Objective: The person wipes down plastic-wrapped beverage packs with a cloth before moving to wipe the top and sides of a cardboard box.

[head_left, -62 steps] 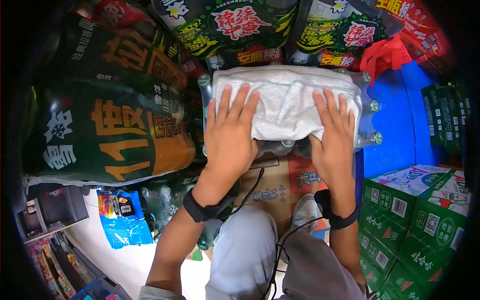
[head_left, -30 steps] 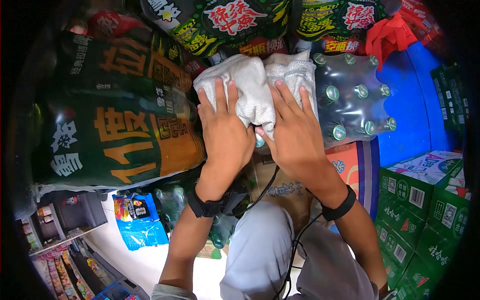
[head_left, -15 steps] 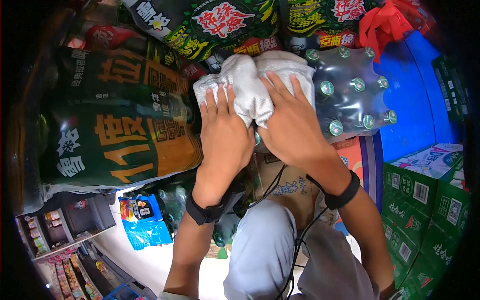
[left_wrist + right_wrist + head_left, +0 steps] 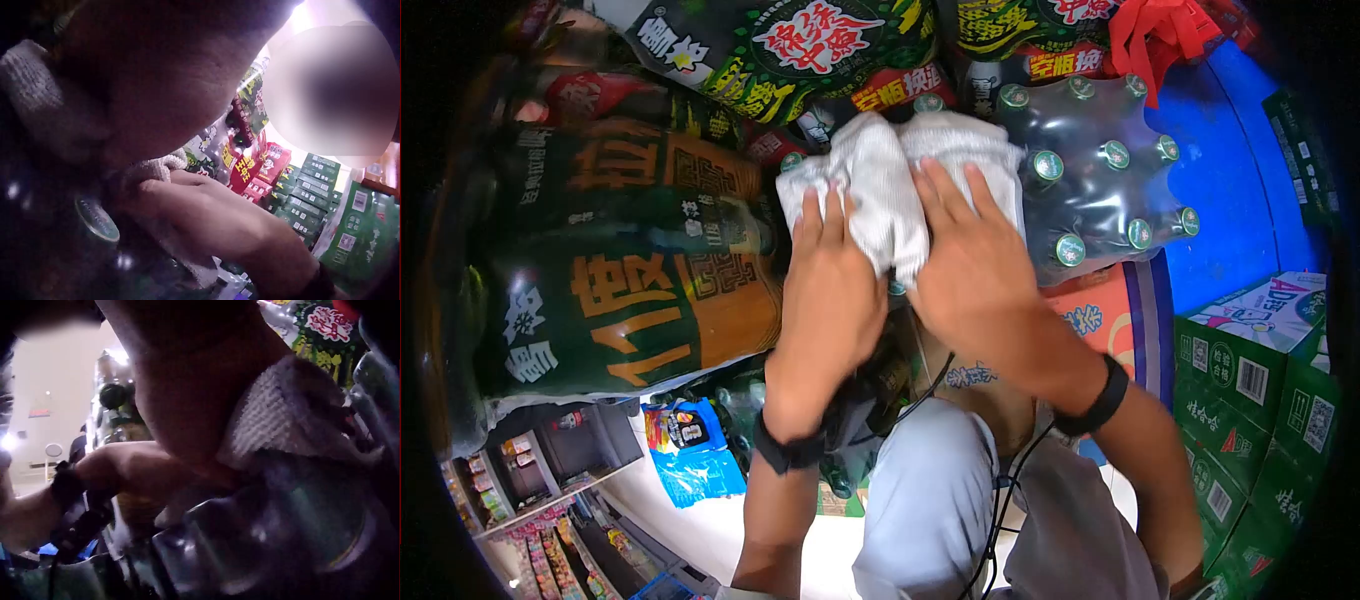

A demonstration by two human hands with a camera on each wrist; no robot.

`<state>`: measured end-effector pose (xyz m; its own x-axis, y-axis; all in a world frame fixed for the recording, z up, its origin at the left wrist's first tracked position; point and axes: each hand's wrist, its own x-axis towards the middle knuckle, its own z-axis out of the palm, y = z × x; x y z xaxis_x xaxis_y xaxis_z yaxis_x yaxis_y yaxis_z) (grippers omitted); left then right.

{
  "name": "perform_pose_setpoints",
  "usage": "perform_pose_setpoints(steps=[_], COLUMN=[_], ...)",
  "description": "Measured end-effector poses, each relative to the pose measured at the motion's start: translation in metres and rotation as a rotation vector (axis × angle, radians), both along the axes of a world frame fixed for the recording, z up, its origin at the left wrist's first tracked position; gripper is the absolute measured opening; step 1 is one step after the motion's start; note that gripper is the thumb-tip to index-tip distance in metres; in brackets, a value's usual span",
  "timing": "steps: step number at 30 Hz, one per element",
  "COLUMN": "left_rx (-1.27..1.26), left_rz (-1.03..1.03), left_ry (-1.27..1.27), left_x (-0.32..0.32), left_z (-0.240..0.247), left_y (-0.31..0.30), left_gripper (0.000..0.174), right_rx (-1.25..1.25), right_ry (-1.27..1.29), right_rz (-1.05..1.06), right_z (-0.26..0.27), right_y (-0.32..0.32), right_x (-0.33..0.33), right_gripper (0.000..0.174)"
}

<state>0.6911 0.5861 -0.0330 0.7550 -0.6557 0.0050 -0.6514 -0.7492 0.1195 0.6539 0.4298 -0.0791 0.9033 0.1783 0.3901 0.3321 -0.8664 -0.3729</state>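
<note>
A white ribbed cloth (image 4: 890,190) lies bunched up on the left part of a shrink-wrapped pack of green-capped bottles (image 4: 1090,115). My left hand (image 4: 830,295) rests on the cloth's left side with its fingers straight. On the other side my right hand (image 4: 985,275) presses on the cloth, fingers extended and pointing away from me. A fold of cloth stands up between the two hands. Dark close views from both wrists show the cloth (image 4: 269,415) against the wrapped bottles. Both thumbs are mostly hidden in the head view.
Large dark-green wrapped beer packs (image 4: 620,270) stand at the left, with more packs (image 4: 810,50) behind. Blue panels (image 4: 1200,130) and stacked green cartons (image 4: 1240,390) are at the right. A blue snack bag (image 4: 690,450) lies below left; black cables (image 4: 1000,520) hang between the arms.
The cloth, spread over the pack at first, has been pushed together toward the left, baring the right-hand bottle caps. My right hand has moved left, close to my left hand.
</note>
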Motion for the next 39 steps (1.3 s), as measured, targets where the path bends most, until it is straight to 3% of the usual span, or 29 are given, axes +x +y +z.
perform_pose_setpoints(steps=[3,4,8,10,13,19,21,27,29,36,39], left_rx=[-0.038,-0.01,0.115,0.137,0.077,-0.045,-0.027,0.239,0.142,-0.117,-0.093], left_rz=[0.007,0.005,0.023,0.094,0.122,-0.025,0.042,0.147,0.189,0.132,0.172], left_ry=[-0.007,-0.021,0.01,0.063,0.078,0.053,0.024,-0.028,0.034,0.023,0.047], left_x=[0.017,0.017,-0.014,-0.039,-0.052,0.008,0.008,-0.036,-0.054,-0.019,-0.009], left_z=[-0.003,-0.006,0.01,0.008,0.008,0.001,-0.006,-0.005,0.0,-0.009,-0.013], left_y=[-0.004,-0.004,-0.005,-0.003,-0.004,-0.007,-0.008,-0.016,-0.018,-0.017,-0.02], left_gripper=[0.05,0.049,0.055,0.06,0.056,0.055,0.057,0.064,0.062,0.037,0.045], right_rx=[-0.016,0.006,-0.041,0.06,0.143,0.037,0.083,0.16,0.261,0.088,0.118], right_ry=[0.036,0.153,0.049,0.148,0.174,0.048,0.035,0.098,0.137,0.122,0.082], right_rz=[0.132,0.184,0.131,0.114,0.078,0.092,0.098,0.002,-0.019,0.045,0.045], right_z=[0.005,0.018,0.019,0.021,0.021,0.015,0.008,0.014,0.017,0.02,0.011], right_y=[-0.02,-0.027,-0.019,-0.012,-0.004,-0.018,-0.02,-0.005,-0.001,-0.01,-0.011], right_x=[0.028,0.027,-0.009,-0.035,-0.046,0.007,0.018,-0.035,-0.045,-0.003,0.002], right_gripper=[0.032,0.033,0.053,0.032,0.025,0.032,0.034,0.031,0.027,0.028,0.027])
